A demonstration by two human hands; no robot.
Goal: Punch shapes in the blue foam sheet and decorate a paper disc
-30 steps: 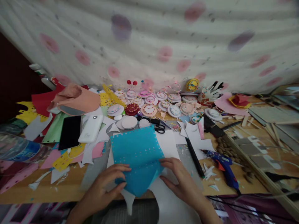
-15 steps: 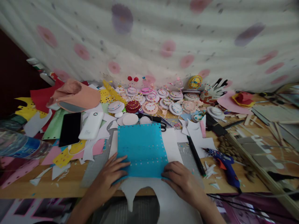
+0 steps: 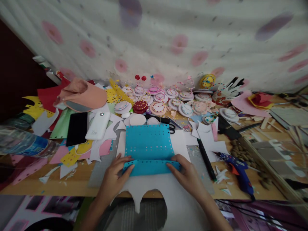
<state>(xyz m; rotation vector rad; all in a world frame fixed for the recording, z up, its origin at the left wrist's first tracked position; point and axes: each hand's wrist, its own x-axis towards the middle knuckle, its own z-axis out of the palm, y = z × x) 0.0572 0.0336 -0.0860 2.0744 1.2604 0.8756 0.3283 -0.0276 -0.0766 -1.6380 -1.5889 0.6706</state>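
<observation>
Curtain: pale fabric with pink and purple flower prints (image 3: 154, 38), filling the upper part of the frame.
Desk: light wood (image 3: 72, 187), crossing the middle of the frame, crowded with paper and craft pieces.
White paper: large sheet with curved cut-outs (image 3: 183, 195), bottom centre, hanging over the desk's front edge.
Blue sheet: bright, dotted with small holes (image 3: 148, 141), in the centre of the frame, its near edge folded up into a flap.
Left hand: at the left end of the flap (image 3: 117, 173), its grip pinching the folded edge, thumb on top.
Right hand: at the right end of the flap (image 3: 186, 171), its grip also pinching the fold, thumb on top.
Bottle: clear plastic, blue label (image 3: 26, 141), lying at the left edge of the frame.
Cap: peach-coloured (image 3: 92, 94), left of centre, on coloured scraps.
Glue gun: blue with an orange trigger (image 3: 240, 175), lower right.
Phone: black screen (image 3: 77, 128), left, just beside the power bank.
Power bank: white (image 3: 98, 126), to the phone's right.
Marker: black (image 3: 207, 160), slanting, right of the right hand.
Paper hats: small, round, decorated (image 3: 159, 108), clustered behind the blue sheet.
Scissors: black handles (image 3: 172, 129), just beyond its far right corner.
</observation>
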